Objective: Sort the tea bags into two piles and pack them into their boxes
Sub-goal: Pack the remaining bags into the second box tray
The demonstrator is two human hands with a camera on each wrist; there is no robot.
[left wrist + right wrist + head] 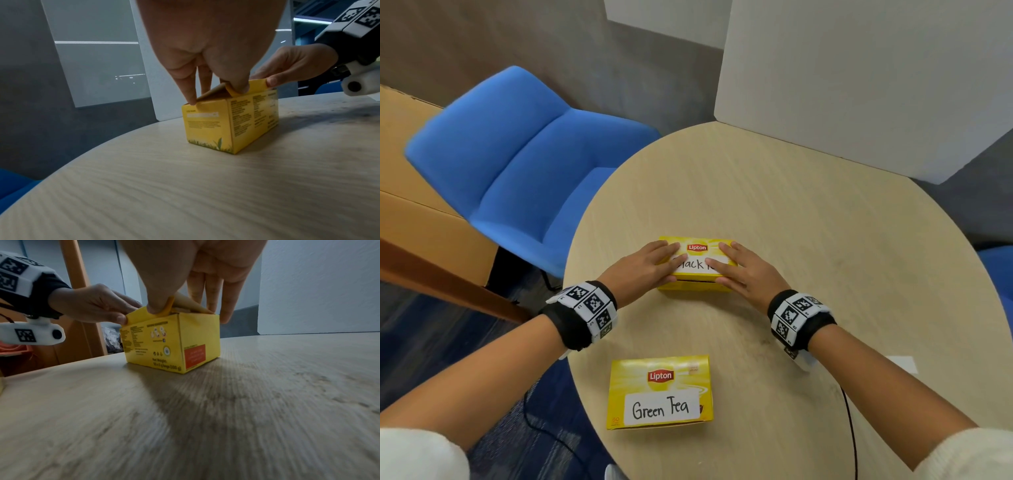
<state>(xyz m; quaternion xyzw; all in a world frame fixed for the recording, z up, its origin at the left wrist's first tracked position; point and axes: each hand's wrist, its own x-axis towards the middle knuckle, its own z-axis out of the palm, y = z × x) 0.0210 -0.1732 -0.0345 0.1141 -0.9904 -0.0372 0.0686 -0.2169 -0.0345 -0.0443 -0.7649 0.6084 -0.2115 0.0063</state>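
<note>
A blue chair stands beside the bench; the Green Tea box lies near. Left hand and right hand both pinch the black tea box lid, thumbs beneath its flap.

The head view looks steeply down onto the round surface. Both wrist views sit low and close, facing the same far box from left and right.

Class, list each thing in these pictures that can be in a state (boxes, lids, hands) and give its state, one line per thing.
Black tea box: standing on the table, lid flap partly raised, not tucked in.
Green Tea box: lying closed, nearer the person, untouched.
Left hand: thumb and fingers pinching the lid flap.
Right hand: thumb and fingers pinching the lid flap.
</note>
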